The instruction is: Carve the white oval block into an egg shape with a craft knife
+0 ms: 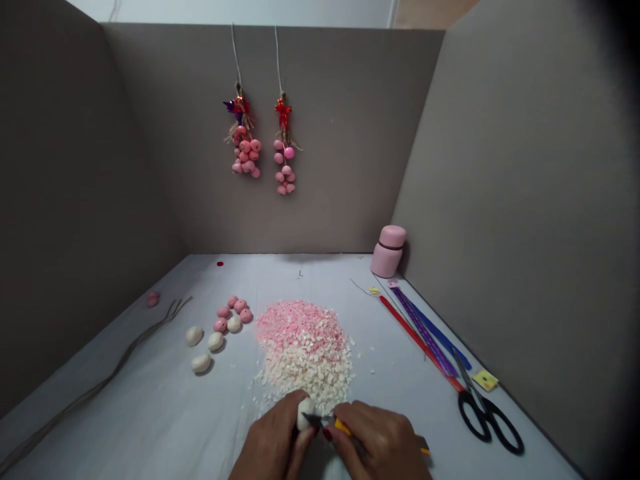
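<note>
My left hand point(273, 443) grips a small white ball point(305, 411) at the table's near edge. Beside it, my right hand point(383, 443) holds a yellow-handled craft knife point(325, 421) whose blade rests against the ball. Just beyond both hands lies a pile of pink and white shavings point(305, 350). Left of the pile sit three white balls point(203, 347) and several pink balls point(233, 312).
Black-handled scissors point(483, 410) lie at the right beside red, purple and blue ribbons point(425, 333). A pink jar point(389, 251) stands in the far right corner. Long thin stems point(100, 380) lie at the left. Two bunches of pink balls point(265, 150) hang on the grey back wall.
</note>
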A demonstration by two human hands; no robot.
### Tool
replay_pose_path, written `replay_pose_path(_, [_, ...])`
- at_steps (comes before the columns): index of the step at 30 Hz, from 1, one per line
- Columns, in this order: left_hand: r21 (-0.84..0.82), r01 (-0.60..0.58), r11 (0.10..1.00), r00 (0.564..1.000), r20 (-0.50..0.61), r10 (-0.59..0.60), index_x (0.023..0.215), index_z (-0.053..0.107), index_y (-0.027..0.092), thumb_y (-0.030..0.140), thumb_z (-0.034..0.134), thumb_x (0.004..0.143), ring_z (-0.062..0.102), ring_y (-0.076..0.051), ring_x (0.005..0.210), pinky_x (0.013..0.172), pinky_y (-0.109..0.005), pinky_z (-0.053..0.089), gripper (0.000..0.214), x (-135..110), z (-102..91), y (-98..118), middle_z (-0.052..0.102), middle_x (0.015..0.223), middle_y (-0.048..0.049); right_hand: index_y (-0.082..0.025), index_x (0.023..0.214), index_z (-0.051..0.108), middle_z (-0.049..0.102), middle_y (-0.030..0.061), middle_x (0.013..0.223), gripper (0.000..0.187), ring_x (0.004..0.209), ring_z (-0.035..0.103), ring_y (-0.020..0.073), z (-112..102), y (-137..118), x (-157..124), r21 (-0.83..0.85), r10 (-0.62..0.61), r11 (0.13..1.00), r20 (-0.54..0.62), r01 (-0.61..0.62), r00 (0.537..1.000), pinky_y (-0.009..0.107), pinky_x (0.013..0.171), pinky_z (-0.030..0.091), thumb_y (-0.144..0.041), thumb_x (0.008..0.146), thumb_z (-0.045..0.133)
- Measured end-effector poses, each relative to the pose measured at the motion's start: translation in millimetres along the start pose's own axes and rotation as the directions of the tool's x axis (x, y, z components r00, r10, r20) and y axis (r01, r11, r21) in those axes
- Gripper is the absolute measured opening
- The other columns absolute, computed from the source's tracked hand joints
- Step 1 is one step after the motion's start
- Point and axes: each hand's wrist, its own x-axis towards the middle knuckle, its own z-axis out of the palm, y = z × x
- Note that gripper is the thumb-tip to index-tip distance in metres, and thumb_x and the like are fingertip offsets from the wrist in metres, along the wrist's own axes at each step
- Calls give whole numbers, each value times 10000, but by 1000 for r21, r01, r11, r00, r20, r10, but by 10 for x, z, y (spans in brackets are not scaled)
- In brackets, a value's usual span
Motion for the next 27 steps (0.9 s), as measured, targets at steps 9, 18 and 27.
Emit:
replay_pose_path(9, [4, -22, 1000, 999, -24, 22, 819, 515, 233, 335, 375, 926, 565, -168, 602, 566, -256, 452, 204, 17, -10, 13, 644, 704, -29, -216, 746, 571, 636, -1, 613, 334, 525, 631, 151, 14, -10, -21, -25, 54, 998, 16, -54, 998, 254, 487, 355, -297, 984, 352])
replay_pose_path(18, [-9, -75, 997, 994, -85, 74, 969, 580, 213, 287, 454, 902, 642, -174, 649, 622, -254, 508, 161, -30, 76, -53, 733, 814, -57, -230, 722, 549, 613, -26, 562, 339, 465, 590, 147, -89, 113, 69, -22, 276, 961, -21, -276, 961, 251, 469, 321, -338, 987, 367])
replay_pose_path(27, [-82, -42, 996, 995, -90, 35, 962, 557, 219, 245, 481, 853, 601, -158, 607, 572, -243, 473, 135, -41, 59, -100, 689, 739, -17, -205, 756, 572, 622, -1, 617, 353, 526, 601, 136, 24, -11, -31, 75, -3, 997, 44, 0, 999, 234, 497, 359, -320, 997, 343])
